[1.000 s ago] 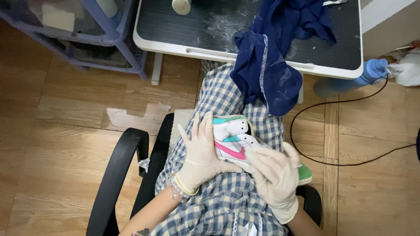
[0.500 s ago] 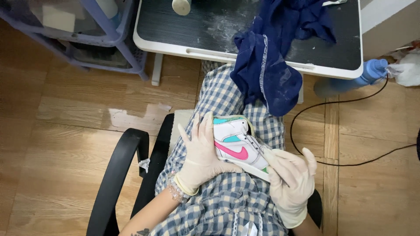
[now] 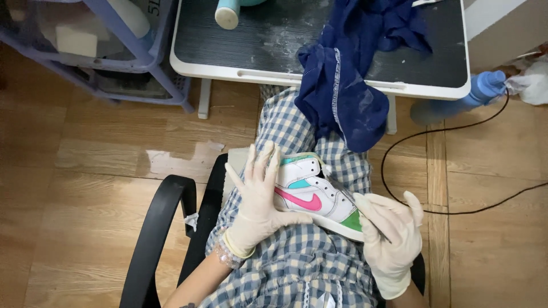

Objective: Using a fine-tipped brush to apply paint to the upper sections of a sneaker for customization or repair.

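Observation:
I sit in a checked garment with a small white sneaker (image 3: pixel 311 197) on my lap; it has a pink side mark, teal panels and a green toe. My left hand (image 3: pixel 257 199), in a pale glove, holds the sneaker by its heel side, fingers spread upward. My right hand (image 3: pixel 391 236), also gloved, sits at the toe end and grips a thin dark stick-like tool (image 3: pixel 342 191) that lies across the laces. I cannot make out the tool's tip.
A dark blue cloth (image 3: pixel 348 74) hangs off the low white-rimmed table (image 3: pixel 228 71) ahead of my knees. A pale blue bottle (image 3: pixel 228 11) lies on the table. The black chair armrest (image 3: pixel 154 228) is at my left, a purple shelf cart (image 3: pixel 165 68) at far left, and a black cable (image 3: pixel 434 212) and blue bottle (image 3: pixel 485 88) lie on the wooden floor at right.
My right hand has slid off the top of the sneaker to its toe end, down and to the right. The sneaker's pink-marked side now shows fully.

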